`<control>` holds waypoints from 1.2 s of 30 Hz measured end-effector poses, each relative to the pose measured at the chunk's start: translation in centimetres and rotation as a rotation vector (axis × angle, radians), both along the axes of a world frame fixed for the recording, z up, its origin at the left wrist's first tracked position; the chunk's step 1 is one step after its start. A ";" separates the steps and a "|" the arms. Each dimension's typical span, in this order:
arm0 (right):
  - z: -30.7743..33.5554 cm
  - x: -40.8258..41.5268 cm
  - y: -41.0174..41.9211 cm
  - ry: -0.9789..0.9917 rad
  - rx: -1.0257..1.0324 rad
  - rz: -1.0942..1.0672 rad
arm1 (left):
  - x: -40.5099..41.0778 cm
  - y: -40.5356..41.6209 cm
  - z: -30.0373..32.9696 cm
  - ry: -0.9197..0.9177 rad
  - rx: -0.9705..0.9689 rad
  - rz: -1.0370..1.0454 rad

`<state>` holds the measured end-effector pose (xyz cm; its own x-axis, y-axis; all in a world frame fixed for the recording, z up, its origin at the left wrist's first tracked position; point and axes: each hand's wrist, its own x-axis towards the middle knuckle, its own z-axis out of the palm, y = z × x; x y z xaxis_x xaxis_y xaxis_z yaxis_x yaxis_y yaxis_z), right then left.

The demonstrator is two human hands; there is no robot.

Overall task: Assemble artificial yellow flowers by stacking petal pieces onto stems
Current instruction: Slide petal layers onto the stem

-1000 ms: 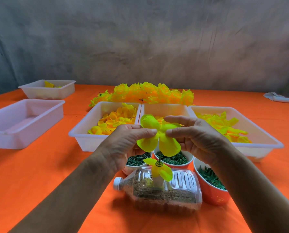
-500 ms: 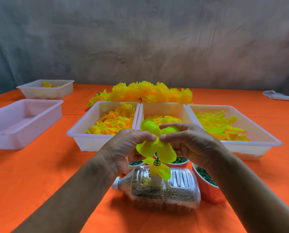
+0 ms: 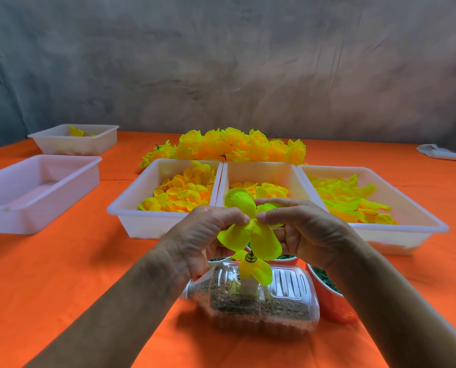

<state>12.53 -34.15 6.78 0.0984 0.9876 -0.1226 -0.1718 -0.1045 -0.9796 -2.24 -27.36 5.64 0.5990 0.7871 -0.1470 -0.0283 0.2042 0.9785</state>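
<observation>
Five white trays (image 3: 152, 221), two hands (image 3: 250, 224)

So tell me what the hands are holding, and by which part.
Both hands pinch one yellow petal piece near its centre: left hand from the left side, right hand from the right, above the stem.

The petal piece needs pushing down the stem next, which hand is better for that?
Probably both: left hand and right hand pinch the petal piece from opposite sides.

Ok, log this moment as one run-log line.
step: stacking petals | left hand: pinches petal piece | right hand: pinches same piece | below: lower petal piece above plastic bottle
</observation>
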 end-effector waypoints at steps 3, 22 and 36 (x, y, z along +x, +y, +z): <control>0.0 0.0 0.0 0.005 -0.017 0.008 | 0.0 0.0 -0.1 -0.012 0.000 -0.009; -0.4 0.1 0.2 -0.010 -0.053 -0.006 | -0.1 0.7 -0.3 -0.080 -0.111 -0.157; -1.1 0.3 0.0 -0.046 -0.121 -0.045 | 0.1 0.9 -1.2 0.018 -0.058 -0.074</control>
<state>12.79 -34.17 5.68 0.1506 0.9602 -0.2352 -0.1342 -0.2158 -0.9672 -2.15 -26.42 4.48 0.6519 0.7308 -0.2021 0.0060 0.2616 0.9652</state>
